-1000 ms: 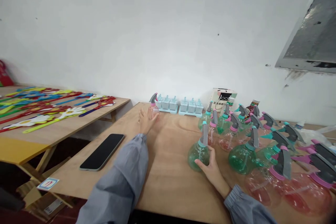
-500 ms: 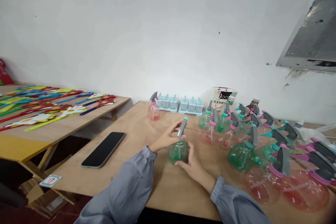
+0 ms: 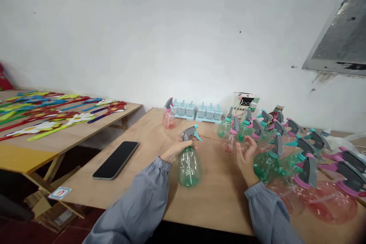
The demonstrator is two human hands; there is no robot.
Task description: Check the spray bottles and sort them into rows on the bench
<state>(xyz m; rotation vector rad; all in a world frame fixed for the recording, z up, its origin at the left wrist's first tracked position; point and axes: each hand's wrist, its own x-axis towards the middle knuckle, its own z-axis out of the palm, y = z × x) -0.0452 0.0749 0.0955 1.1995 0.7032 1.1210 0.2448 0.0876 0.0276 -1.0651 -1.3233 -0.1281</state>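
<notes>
My left hand [image 3: 175, 150] grips the neck of a green spray bottle [image 3: 189, 164] with a grey and teal trigger head, lifted a little above the wooden table [image 3: 200, 202]. My right hand [image 3: 246, 155] is open, fingers spread, beside a cluster of several green and pink spray bottles [image 3: 286, 152] on the right of the table. A single pink spray bottle [image 3: 168, 116] stands alone at the far left corner of the table.
A black phone [image 3: 116, 159] lies face up near the table's left edge. Light blue ice-pop moulds [image 3: 197, 111] and a white box [image 3: 243, 106] stand against the wall. A second table [image 3: 57, 141] at the left carries several coloured hand-shaped clappers.
My left hand drew back from the lone pink bottle and took the green bottle from my right hand. My right hand let go and moved right toward the bottle cluster.
</notes>
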